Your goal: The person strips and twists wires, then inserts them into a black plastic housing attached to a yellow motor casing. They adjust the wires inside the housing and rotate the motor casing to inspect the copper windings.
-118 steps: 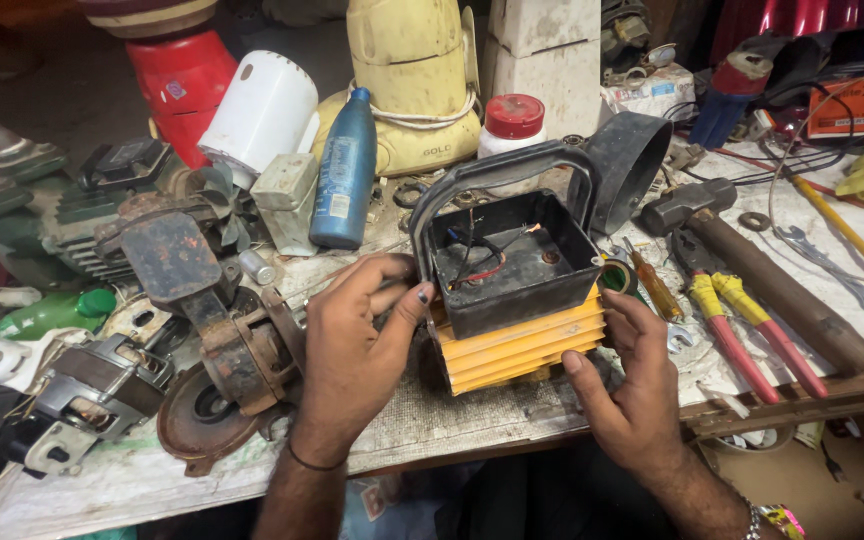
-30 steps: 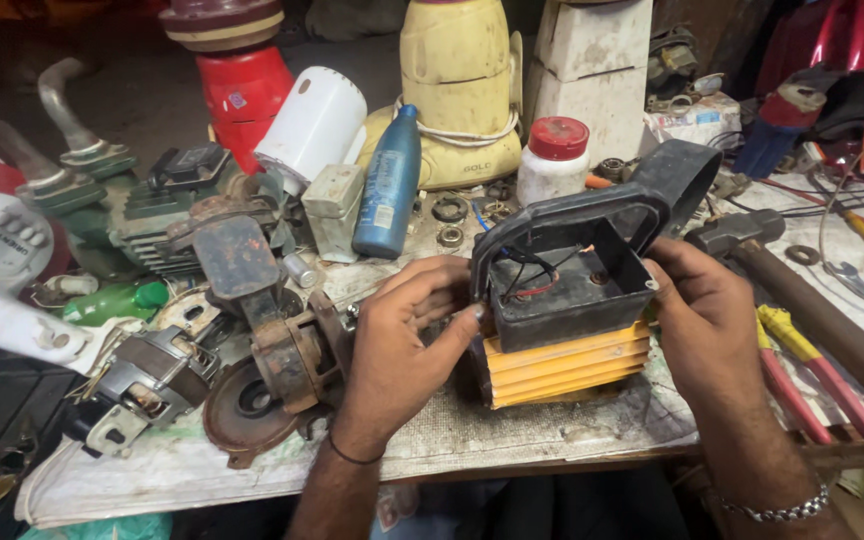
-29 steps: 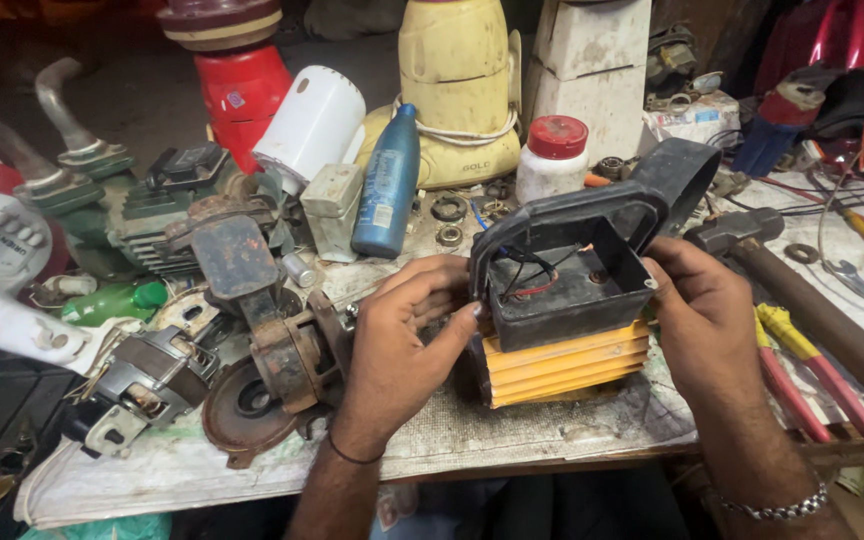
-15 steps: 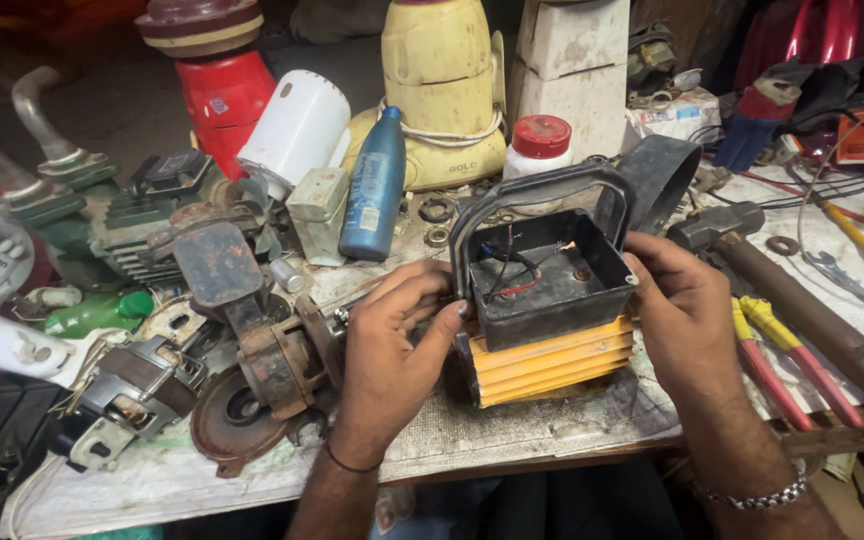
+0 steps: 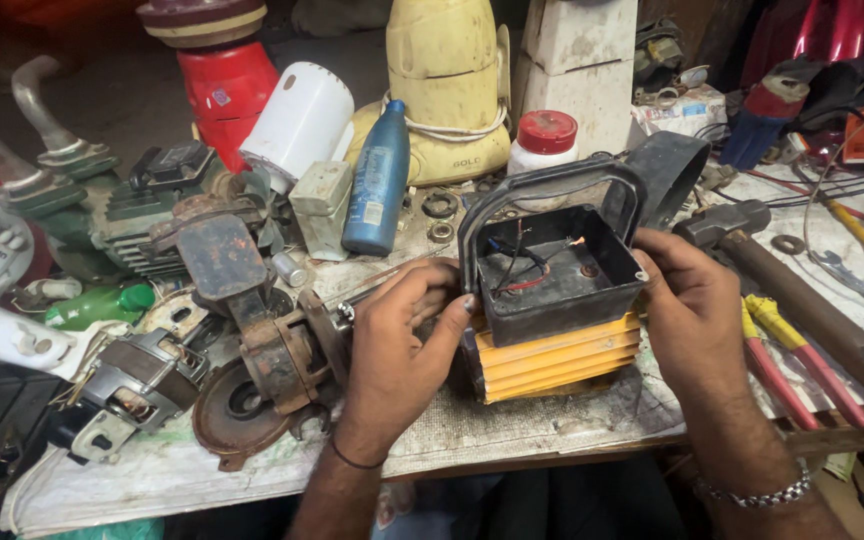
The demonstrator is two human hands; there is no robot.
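Note:
A small yellow finned motor unit (image 5: pixel 558 362) stands on the workbench, topped by an open black plastic box (image 5: pixel 555 275) with red and black wires inside and a black carry handle (image 5: pixel 542 190) arching over it. My left hand (image 5: pixel 401 350) grips the box's left side, thumb on its front corner. My right hand (image 5: pixel 691 310) holds the right side of the box, fingers wrapped around its edge.
A rusty angle-grinder body (image 5: pixel 262 370) lies left of my left hand. Behind stand a blue bottle (image 5: pixel 377 182), a yellow mixer base (image 5: pixel 449 85), a red-capped white jar (image 5: pixel 543 142) and a red appliance (image 5: pixel 217 75). Red and yellow pliers (image 5: pixel 787 355) and a hammer (image 5: pixel 802 300) lie right.
The view has shifted a little between frames. Both hands stay on the black box, and the unit has tilted slightly so that the box's inside faces me more.

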